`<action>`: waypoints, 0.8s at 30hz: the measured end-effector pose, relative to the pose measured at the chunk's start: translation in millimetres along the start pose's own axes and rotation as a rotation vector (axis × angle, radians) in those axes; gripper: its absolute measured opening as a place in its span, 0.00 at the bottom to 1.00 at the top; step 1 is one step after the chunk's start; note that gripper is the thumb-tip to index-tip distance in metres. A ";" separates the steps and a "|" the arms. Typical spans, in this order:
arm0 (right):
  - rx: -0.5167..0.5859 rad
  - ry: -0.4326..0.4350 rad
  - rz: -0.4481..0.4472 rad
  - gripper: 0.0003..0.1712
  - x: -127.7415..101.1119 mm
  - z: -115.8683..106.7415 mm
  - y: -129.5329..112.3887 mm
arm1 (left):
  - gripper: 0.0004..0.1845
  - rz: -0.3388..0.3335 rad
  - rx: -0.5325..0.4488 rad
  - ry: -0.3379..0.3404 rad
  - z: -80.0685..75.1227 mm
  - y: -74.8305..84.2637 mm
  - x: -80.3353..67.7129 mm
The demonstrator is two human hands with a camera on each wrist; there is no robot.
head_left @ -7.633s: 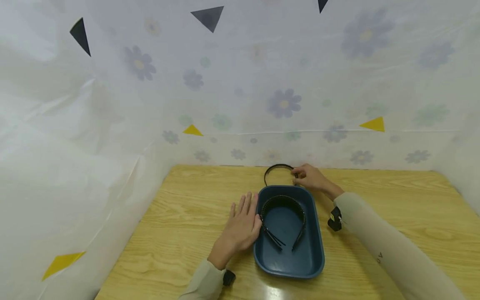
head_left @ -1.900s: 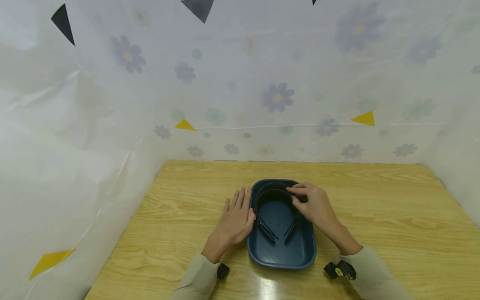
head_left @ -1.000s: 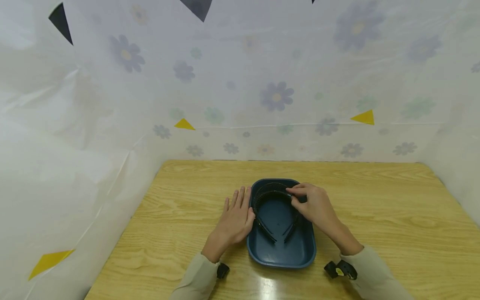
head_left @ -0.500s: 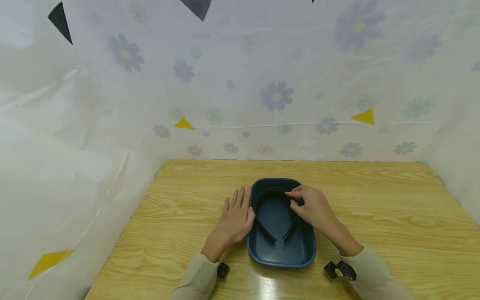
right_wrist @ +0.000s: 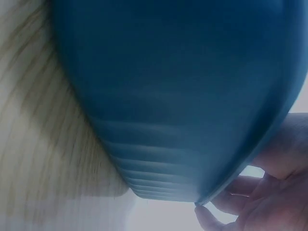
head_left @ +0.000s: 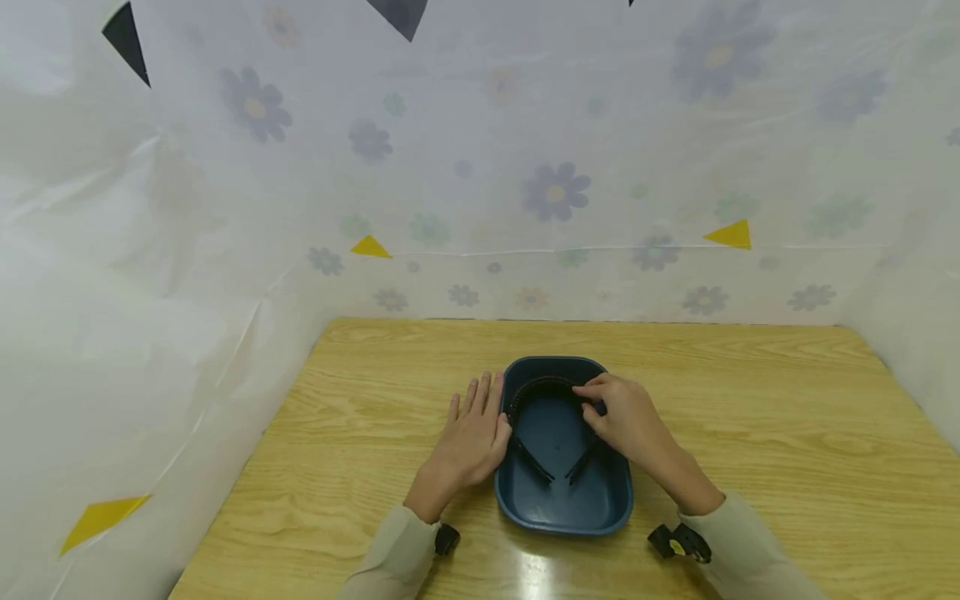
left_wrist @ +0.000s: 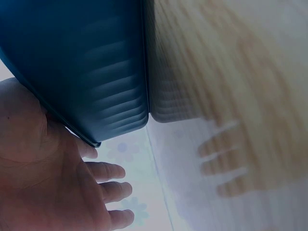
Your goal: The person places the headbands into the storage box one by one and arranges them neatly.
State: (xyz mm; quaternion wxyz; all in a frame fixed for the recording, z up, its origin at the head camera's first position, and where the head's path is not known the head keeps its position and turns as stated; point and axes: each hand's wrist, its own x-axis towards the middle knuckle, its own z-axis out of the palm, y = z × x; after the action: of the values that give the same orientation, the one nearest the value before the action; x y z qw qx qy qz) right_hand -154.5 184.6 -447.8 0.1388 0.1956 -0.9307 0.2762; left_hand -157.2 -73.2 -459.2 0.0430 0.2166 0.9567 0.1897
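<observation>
Black headbands (head_left: 542, 382) lie nested in a blue tray (head_left: 566, 510), their tips pointing toward me; how many is hard to tell. With thumb and fingertips my right hand (head_left: 626, 417) pinches the top right of the arch, reaching over the tray's right rim. Flat against the left rim rests my left hand (head_left: 467, 446), fingers straight and pointing away. Seen from the left wrist, the tray's ribbed outer wall (left_wrist: 91, 62) stands beside the left hand (left_wrist: 53, 178). From the right wrist, that wall (right_wrist: 168, 86) hides the headbands, and the right hand (right_wrist: 281, 192) curls above the rim.
The tray sits on a wood-grain table (head_left: 405, 375). A whitish flowered sheet (head_left: 465, 167) hangs behind the table and along its sides. Black wrist devices (head_left: 678, 543) sit at both cuffs.
Earlier, the right hand held a toothed headband on the table behind the tray. It is now inside, drawn down and toward me against the others. The left hand stays at the rim.
</observation>
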 end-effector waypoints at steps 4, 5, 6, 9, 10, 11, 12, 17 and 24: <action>0.007 0.002 -0.020 0.15 -0.3 1.6 0.8 | 0.33 0.000 -0.008 0.004 0.4 -0.8 0.8; 0.008 0.002 -0.023 0.15 -0.4 2.0 0.9 | 0.33 0.001 -0.009 0.005 0.4 -0.9 0.9; 0.008 0.001 -0.026 0.15 -0.5 2.1 1.1 | 0.33 0.001 -0.009 0.004 0.4 -1.0 0.9; 0.008 -0.005 -0.026 0.15 -0.4 2.5 1.4 | 0.33 0.001 -0.010 0.003 0.6 -1.6 1.4; 0.007 -0.007 -0.024 0.15 -0.3 2.7 1.5 | 0.33 0.001 -0.010 0.003 0.5 -1.6 1.4; 0.007 -0.008 -0.022 0.15 -0.1 2.8 1.6 | 0.33 0.001 -0.007 0.002 0.3 -1.3 1.2; 0.006 -0.010 -0.020 0.15 0.0 2.9 1.8 | 0.33 0.001 -0.006 0.002 0.4 -1.4 1.3; 0.016 -0.013 -0.015 0.16 0.2 4.4 2.8 | 0.33 -0.004 0.002 -0.005 0.9 -1.3 0.2; 0.034 0.009 -0.027 0.19 0.7 2.6 4.0 | 0.34 -0.006 0.007 -0.008 0.9 -0.1 0.3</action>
State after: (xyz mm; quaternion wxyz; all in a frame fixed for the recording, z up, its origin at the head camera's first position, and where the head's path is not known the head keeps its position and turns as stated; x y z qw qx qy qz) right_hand -157.3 186.0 -451.5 0.1435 0.2089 -0.9226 0.2909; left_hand -157.4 -72.9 -460.1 0.0468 0.2148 0.9578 0.1853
